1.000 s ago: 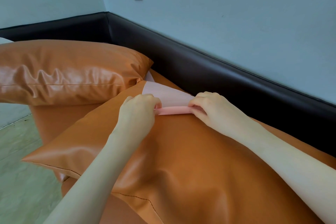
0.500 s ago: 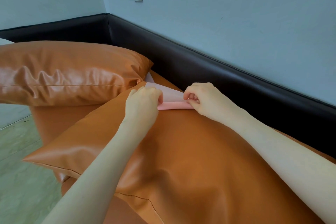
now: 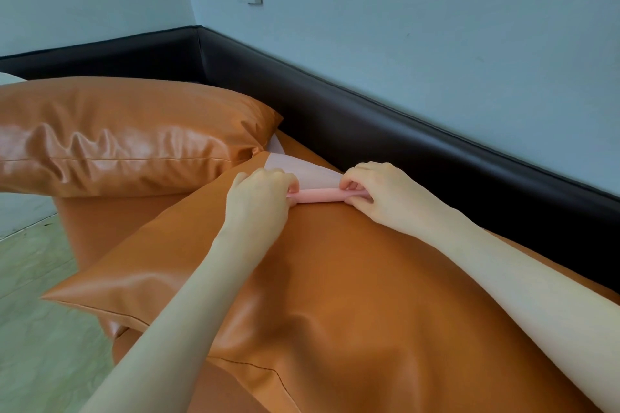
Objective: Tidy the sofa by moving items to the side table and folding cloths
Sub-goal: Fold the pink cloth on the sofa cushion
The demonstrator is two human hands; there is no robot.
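One pink cloth (image 3: 320, 195), rolled, long axis left-right atop near cushion (image 3: 335, 295); two orange cushions; left hand (image 3: 260, 203) and right hand (image 3: 379, 193) each pinch one end.

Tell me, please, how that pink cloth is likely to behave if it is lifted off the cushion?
The pink cloth will probably flop: it is rolled thin between the left hand and right hand. It looks light, as the orange cushion barely dents beneath it. The roll may loosen once released.

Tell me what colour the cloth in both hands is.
Pale pink cloth, seen best in the head view.
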